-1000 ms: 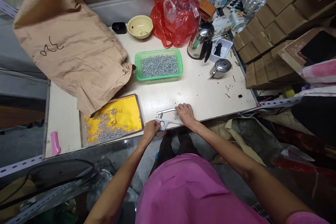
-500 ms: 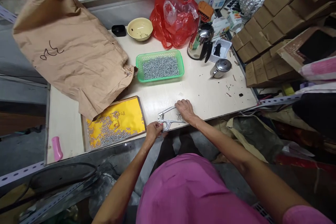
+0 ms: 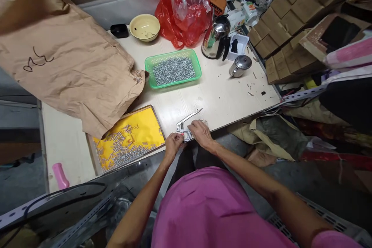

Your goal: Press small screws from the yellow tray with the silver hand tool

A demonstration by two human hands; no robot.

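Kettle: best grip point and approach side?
Probably the black handle, taken from the front right: the kettle stands upright, its handle juts out that way, and the red bag crowds the opposite side.

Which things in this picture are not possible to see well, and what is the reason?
Head view:
Any piece in the left hand: too small.
The tool's lower handle: partly under the right hand.
Inside the kettle: hidden by its lid.
The paper bag: cut off by the left edge.
Specks in the bowl: too small to identify.
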